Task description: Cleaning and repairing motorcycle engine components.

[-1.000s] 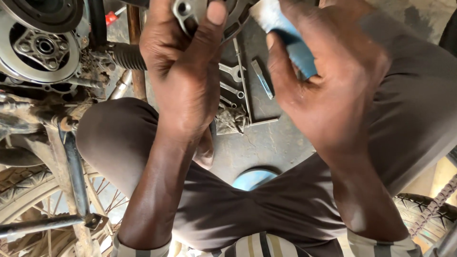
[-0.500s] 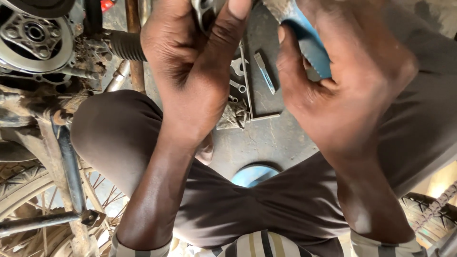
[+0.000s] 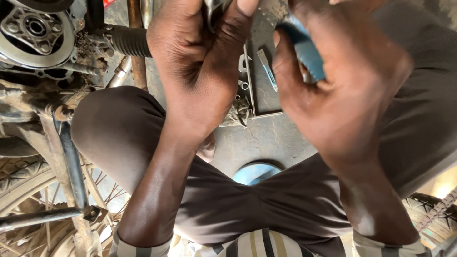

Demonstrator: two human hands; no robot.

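Note:
My left hand (image 3: 200,71) is raised close to the camera, with thumb and fingers pinched on a small grey metal part (image 3: 214,7) that runs off the top edge. My right hand (image 3: 338,90) is beside it, closed around a blue-handled object (image 3: 304,52) of which only the blue middle shows; its kind is unclear. The two hands are a little apart. Both hover above my knees in dark trousers (image 3: 266,200).
A motorcycle's exposed round clutch assembly (image 3: 35,33) and black ribbed hose (image 3: 131,40) lie at the upper left. A spoked wheel (image 3: 28,190) is at the lower left. Spanners and a blue-tipped tool (image 3: 266,69) rest on a flat tray on the concrete. A blue round thing (image 3: 254,171) sits between my legs.
Both hands have risen nearer the camera and toward the top edge. The metal part and the blue-handled object are now more cut off by the frame.

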